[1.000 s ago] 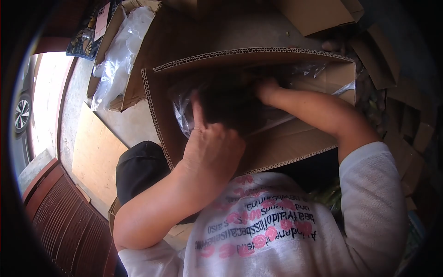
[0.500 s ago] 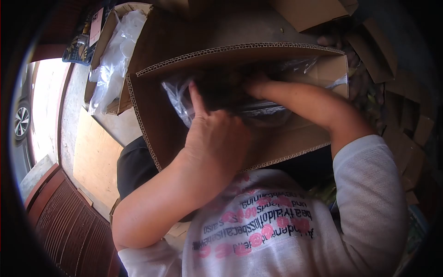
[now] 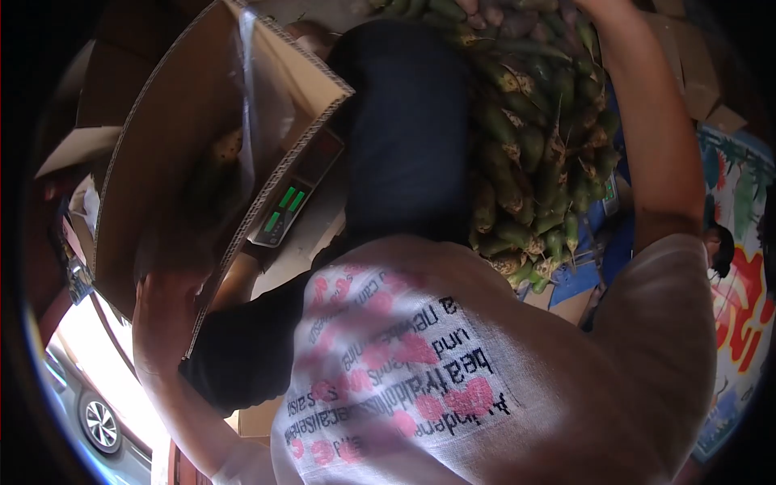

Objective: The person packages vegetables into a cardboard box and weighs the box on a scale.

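A cardboard box (image 3: 162, 121) stands tilted in view at the left, with clear plastic film (image 3: 247, 97) along its inside wall. Deep in its shadow lies a green radish-like vegetable (image 3: 214, 170). My left hand (image 3: 174, 271) reaches over the near edge into the box; its fingers are lost in the dark. My right arm stretches forward to the top right, where my right hand (image 3: 596, 6) is mostly cut off by the frame edge, at the far side of a heap of green radish-like vegetables (image 3: 533, 145). What it touches is hidden.
Under the box, a scale (image 3: 283, 212) shows lit green digits. My dark-trousered leg (image 3: 404, 121) lies between box and heap. More cardboard boxes (image 3: 687, 65) stand at the right, near a colourful printed sheet (image 3: 735, 299). A car (image 3: 101, 420) shows at the lower left.
My view has turned right, so the box now sits at the left. My right hand has left the box and reached to the heap. A vegetable now shows inside the box.
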The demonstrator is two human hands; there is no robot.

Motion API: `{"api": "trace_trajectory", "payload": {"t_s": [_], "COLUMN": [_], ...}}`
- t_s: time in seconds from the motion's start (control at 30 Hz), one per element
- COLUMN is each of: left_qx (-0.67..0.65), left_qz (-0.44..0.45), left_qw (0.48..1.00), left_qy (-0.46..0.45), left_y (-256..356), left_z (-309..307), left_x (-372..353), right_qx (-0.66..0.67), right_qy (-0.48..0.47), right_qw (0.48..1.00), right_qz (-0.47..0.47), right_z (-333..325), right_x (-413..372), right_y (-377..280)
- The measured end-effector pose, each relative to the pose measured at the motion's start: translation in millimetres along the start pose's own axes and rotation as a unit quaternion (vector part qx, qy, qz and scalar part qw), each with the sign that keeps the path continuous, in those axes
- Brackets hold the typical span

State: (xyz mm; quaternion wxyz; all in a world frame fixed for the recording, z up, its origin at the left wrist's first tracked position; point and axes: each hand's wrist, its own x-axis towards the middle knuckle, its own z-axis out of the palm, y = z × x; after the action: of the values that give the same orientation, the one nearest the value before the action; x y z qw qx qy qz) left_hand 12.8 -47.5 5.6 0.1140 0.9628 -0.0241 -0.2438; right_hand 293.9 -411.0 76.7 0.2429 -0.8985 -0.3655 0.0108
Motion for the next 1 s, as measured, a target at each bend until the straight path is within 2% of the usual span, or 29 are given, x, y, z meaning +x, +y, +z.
{"api": "trace_trajectory", "payload": {"t_s": [0.03, 0.07, 0.1, 0.13, 0.17, 0.2, 0.23, 0.27, 0.3, 0.37, 0.4, 0.43, 0.53, 0.63, 0.67, 0.73, 0.77, 0.8, 0.87, 0.97, 1.0], "left_qx": [0.021, 0.041, 0.050, 0.058, 0.064, 0.044, 0.023, 0.003, -0.015, -0.049, -0.023, 0.002, 0.013, -0.019, -0.033, 0.022, 0.050, 0.053, 0.061, -0.012, -0.026], "left_qz": [-0.020, -0.039, -0.044, -0.050, -0.058, -0.069, -0.082, -0.095, -0.091, -0.082, -0.075, -0.068, -0.067, -0.065, -0.064, -0.033, -0.016, 0.016, 0.081, 0.104, 0.135], "left_qw": [1.000, 0.998, 0.998, 0.997, 0.996, 0.996, 0.996, 0.995, 0.995, 0.994, 0.997, 0.998, 0.996, 0.995, 0.995, 0.990, 0.984, 0.977, 0.955, 0.941, 0.935], "left_qy": [-0.005, -0.009, -0.012, -0.015, -0.019, -0.025, -0.031, -0.038, -0.040, -0.046, -0.021, 0.005, 0.062, 0.067, 0.065, 0.137, 0.172, 0.207, 0.278, 0.322, 0.327], "left_y": [0, 2, 2, 3, 2, 8, 13, 18, 18, 10, 6, 2, 1, 15, 21, 25, 26, 26, 25, 81, 105], "left_z": [4, 6, 6, 6, 5, 1, -4, -7, -8, -5, -1, 5, 15, 6, 1, -5, -8, -12, -24, -46, -48], "left_x": [-3, -5, -9, -13, -16, -16, -17, -18, -20, -25, -30, -35, -40, -40, -38, -35, -32, -29, -20, 10, 22], "right_qx": [-0.017, 0.036, 0.028, -0.071, 0.014, -0.015, -0.024, 0.003, 0.003, -0.137, -0.206, -0.250, -0.341, -0.317, -0.297, -0.251, -0.186, -0.063, 0.183, 0.327, 0.407], "right_qy": [0.044, -0.018, -0.082, -0.011, -0.128, -0.108, -0.153, -0.172, -0.173, -0.217, -0.238, -0.223, -0.170, -0.149, -0.114, -0.047, 0.000, 0.030, 0.090, 0.146, 0.164], "right_qw": [0.996, 0.983, 0.957, 0.962, 0.917, 0.902, 0.864, 0.832, 0.814, 0.804, 0.792, 0.805, 0.800, 0.810, 0.828, 0.859, 0.880, 0.885, 0.853, 0.839, 0.808], "right_qz": [0.070, 0.179, 0.277, 0.265, 0.379, 0.419, 0.480, 0.528, 0.555, 0.536, 0.522, 0.491, 0.463, 0.470, 0.462, 0.445, 0.436, 0.460, 0.480, 0.409, 0.393], "right_z": [-4, -12, -10, 5, 1, 28, 39, 60, 74, 103, 112, 117, 134, 132, 130, 124, 114, 103, 60, 17, 10], "right_x": [-38, -71, -124, -174, -187, -244, -277, -317, -342, -371, -378, -384, -388, -387, -385, -389, -388, -387, -363, -342, -334], "right_y": [23, 70, 165, 179, 138, 188, 193, 219, 219, 210, 203, 196, 189, 184, 186, 195, 202, 208, 203, 211, 210]}}
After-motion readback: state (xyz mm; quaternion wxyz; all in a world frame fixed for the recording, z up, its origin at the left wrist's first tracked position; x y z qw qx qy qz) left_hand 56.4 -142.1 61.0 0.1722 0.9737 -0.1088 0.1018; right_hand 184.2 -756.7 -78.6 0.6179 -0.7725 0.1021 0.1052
